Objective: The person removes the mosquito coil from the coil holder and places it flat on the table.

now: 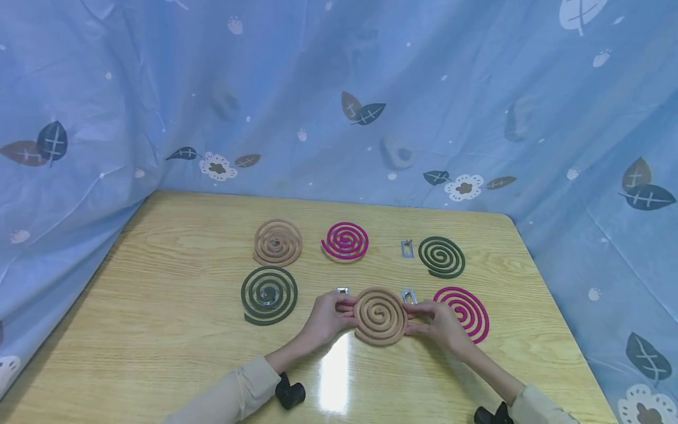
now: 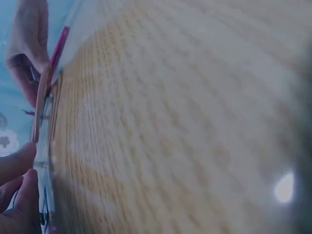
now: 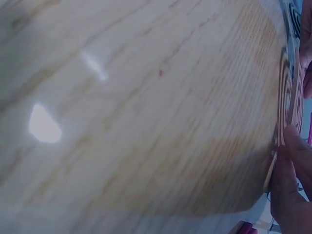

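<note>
A light brown mosquito coil (image 1: 380, 316) is held between both hands near the middle of the table. My left hand (image 1: 326, 318) pinches its left edge and my right hand (image 1: 441, 324) its right edge. Seen edge-on in the left wrist view, the brown coil (image 2: 42, 105) stands a little off the wood. Just behind it lie two small metal coil stands, one by the left fingers (image 1: 342, 291) and another metal stand (image 1: 408, 296) by the right hand. A magenta coil (image 1: 479, 315) lies partly hidden behind the right hand.
At the left, a brown coil (image 1: 278, 242) and a green coil (image 1: 269, 295) sit over metal stands. A magenta coil (image 1: 345, 240) is at back centre. Back right, a bare stand (image 1: 407, 248) lies beside a green coil (image 1: 442, 257). A blue patterned curtain (image 1: 296, 106) surrounds the table.
</note>
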{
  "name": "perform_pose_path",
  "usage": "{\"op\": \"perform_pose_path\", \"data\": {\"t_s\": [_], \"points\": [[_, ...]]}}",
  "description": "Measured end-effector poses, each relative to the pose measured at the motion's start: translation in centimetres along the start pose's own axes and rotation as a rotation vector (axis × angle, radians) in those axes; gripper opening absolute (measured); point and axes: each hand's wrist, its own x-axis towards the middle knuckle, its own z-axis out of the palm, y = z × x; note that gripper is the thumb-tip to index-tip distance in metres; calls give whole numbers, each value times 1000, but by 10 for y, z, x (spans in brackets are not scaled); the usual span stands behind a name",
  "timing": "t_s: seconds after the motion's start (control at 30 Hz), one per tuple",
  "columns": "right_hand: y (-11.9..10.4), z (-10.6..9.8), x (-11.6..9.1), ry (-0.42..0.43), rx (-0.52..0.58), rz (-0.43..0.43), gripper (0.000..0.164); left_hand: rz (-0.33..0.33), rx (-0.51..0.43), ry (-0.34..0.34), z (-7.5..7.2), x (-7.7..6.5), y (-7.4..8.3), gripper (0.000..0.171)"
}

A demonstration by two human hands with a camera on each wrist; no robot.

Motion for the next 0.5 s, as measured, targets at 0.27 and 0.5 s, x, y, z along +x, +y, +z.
{"op": "perform_pose_path", "data": {"t_s": [0.27, 0.5], "points": [[-4, -2, 4, 4, -74, 13, 40, 10, 57, 2, 1, 5, 3, 37], [-4, -3, 6, -3, -85, 21, 40, 4, 96, 5, 2, 7, 4, 37]]}}
